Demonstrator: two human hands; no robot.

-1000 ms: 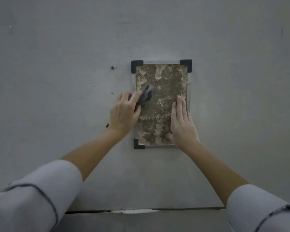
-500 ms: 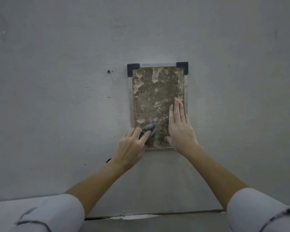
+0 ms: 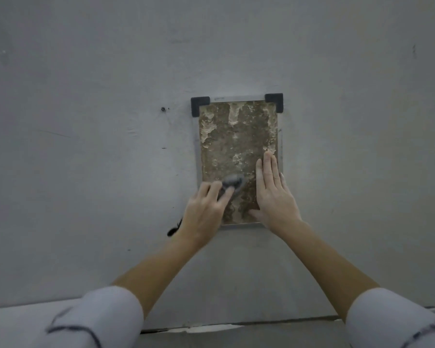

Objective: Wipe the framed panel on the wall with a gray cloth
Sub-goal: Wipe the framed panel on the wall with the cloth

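Wiping is under way: the gray cloth (image 3: 57,181) is pinched in the left hand (image 3: 206,212) against the framed panel (image 3: 236,136), which is steadied by the flat, empty right hand (image 3: 274,197); upward strokes over the unwiped top are judged next.

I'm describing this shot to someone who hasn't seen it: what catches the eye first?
The mottled brown framed panel stands out mid-frame on the bare gray wall, black corner pieces at its top. The left hand presses a gray cloth low on it; the right hand lies flat beside.
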